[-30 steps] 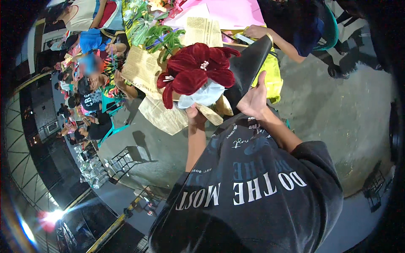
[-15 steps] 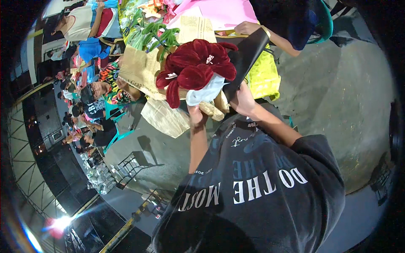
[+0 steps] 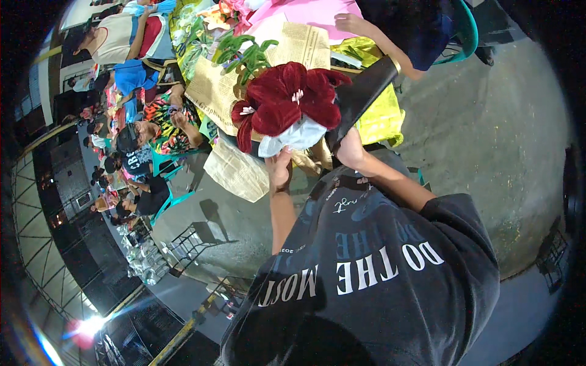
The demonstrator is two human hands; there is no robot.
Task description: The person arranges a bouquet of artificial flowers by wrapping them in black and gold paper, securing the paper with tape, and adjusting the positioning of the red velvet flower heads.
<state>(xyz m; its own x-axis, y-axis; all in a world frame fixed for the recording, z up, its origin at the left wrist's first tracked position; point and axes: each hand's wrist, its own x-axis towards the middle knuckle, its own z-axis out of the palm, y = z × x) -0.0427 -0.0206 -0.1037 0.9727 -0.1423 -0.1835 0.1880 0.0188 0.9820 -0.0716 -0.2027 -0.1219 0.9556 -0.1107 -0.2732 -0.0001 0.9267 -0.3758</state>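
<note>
In front of my chest is a bouquet of dark red fuzzy flowers (image 3: 281, 100) with pale stamens. White wrapping paper (image 3: 293, 135) is gathered below the blooms. My left hand (image 3: 281, 168) is closed on that white wrap at the bouquet's lower left, its fingers partly hidden. My right hand (image 3: 351, 150) is closed at the lower end of a black wrapping sheet (image 3: 365, 91), which stands curved along the bouquet's right side. Tan printed paper (image 3: 308, 163) shows between my hands. The stems are hidden.
A yellow-covered table (image 3: 381, 116) lies ahead, with newsprint-style sheets (image 3: 305, 46), green leaves (image 3: 247, 55) and pink paper (image 3: 305, 15). Another person's arm (image 3: 378, 39) reaches over its far right. Several people sit at the left, near a green chair (image 3: 171, 195).
The bouquet has tilted and shifted slightly, and my left hand has moved a little left. The black sheet looks narrower and more curled. The other person's hand has moved farther away.
</note>
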